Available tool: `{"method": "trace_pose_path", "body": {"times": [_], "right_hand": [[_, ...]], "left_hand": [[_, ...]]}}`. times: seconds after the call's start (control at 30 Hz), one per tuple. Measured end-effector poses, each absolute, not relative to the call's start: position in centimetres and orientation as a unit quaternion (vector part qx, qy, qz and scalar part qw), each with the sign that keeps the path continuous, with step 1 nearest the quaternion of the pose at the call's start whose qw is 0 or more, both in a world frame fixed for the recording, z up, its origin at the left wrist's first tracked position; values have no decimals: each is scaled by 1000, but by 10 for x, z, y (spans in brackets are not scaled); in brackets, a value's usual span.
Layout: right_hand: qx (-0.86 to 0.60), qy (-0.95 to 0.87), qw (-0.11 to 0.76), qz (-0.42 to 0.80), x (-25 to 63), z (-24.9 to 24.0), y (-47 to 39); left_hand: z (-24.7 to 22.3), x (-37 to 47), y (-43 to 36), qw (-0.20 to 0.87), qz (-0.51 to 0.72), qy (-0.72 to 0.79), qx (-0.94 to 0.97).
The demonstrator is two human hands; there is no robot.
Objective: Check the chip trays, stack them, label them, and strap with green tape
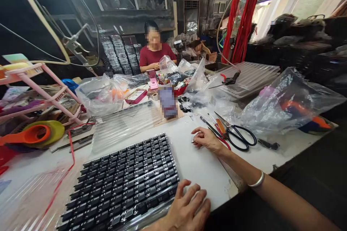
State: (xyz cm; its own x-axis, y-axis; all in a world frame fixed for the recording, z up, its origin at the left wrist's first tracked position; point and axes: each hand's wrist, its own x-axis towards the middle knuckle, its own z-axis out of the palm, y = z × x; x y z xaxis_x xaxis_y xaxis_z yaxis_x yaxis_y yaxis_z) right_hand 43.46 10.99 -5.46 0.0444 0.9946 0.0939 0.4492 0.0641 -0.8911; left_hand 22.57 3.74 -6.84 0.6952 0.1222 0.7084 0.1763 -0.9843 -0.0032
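Note:
A clear plastic tray filled with rows of small black parts (127, 177) lies on the white table in front of me. My left hand (189, 204) rests at the tray's near right corner, its fingers apart and bent over the table, holding nothing visible. Beyond the tray's right edge, my right hand (206, 140) is just above the table with thumb and fingertips pinched together. A tiny dark speck shows at the fingertips, too small to name. Black-handled scissors (235, 130) lie right of that hand, beside a green-handled tool (210, 125) and an orange-brown piece (220, 126).
An empty ridged clear tray (123, 124) lies behind the filled one. Plastic bags (287, 104) stand at right, near stacked clear trays (252, 77). A pink rack (46, 90) stands left. A phone (167, 103) stands mid-table. A person in a red shirt (157, 54) sits opposite.

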Motion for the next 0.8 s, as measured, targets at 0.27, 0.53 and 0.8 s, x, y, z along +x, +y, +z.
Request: {"method": "trace_pose_path", "body": {"times": [0.27, 0.53, 0.8], "right_hand": [[-609, -507, 470, 390, 423, -57, 47], [-623, -557, 467, 289, 401, -61, 20], [-633, -625, 423, 170, 389, -70, 17]], "left_hand": [[-59, 210, 26, 86, -200, -184, -959], [-41, 210, 39, 119, -195, -214, -950], [-44, 209, 54, 45, -77, -199, -976]]}}
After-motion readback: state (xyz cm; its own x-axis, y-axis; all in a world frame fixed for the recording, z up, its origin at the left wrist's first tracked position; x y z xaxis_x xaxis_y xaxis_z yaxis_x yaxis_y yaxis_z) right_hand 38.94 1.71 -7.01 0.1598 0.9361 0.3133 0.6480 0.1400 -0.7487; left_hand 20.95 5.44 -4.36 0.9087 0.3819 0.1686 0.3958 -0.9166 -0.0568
